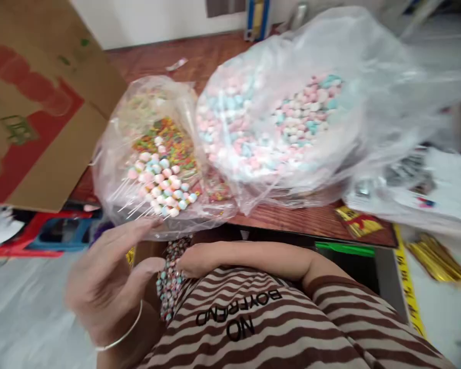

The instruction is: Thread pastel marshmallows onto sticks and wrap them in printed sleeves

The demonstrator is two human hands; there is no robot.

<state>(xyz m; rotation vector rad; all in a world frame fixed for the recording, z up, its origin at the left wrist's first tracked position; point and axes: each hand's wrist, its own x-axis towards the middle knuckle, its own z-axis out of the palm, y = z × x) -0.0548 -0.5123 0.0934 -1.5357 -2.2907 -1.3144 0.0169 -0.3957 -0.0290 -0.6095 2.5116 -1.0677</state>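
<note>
Two hands held close to the chest below two bags of sweets on a wooden table.

The largest thing was the big clear bag (292,118) of pink, white and blue sweets, slumped on the red-brown table (299,218), touching the smaller bag (157,154) on its left, which held coloured sweets and skewers of pastel balls with their thin sticks pointing down-left. A printed cardboard box (34,102) leaned at far left, well apart from the gold strips (438,259) at the right edge. The left hand (107,282), a thin bangle at its wrist, hovered just under the smaller bag with fingers loosely curled and parted; whether it gripped anything could not be told. The right hand (197,259), reaching across the striped shirt, was closed against a beaded string of sweets (171,279) hanging between the two hands.
</note>
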